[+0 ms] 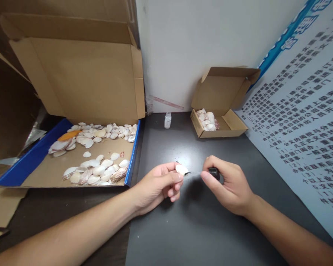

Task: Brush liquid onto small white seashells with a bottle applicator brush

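Between the thumb and fingers of my left hand (165, 181) is a small white seashell (181, 169), held above the dark table. My right hand (229, 184) grips a brush with a black cap-like handle (214, 173). Its thin, pale stem points left, and the dark tip touches the shell's right edge or lies just by it. Farther back stands a small clear glass bottle (168, 120) with a white label and an uncapped neck. My right fingers partly hide the handle.
On the left, a large open cardboard box (80, 77) with a blue rim holds many shells and an orange piece (69, 135). A smaller open box (234, 123) at the back right contains more shells (208, 120). A printed sheet (302, 122) borders the table's right side.
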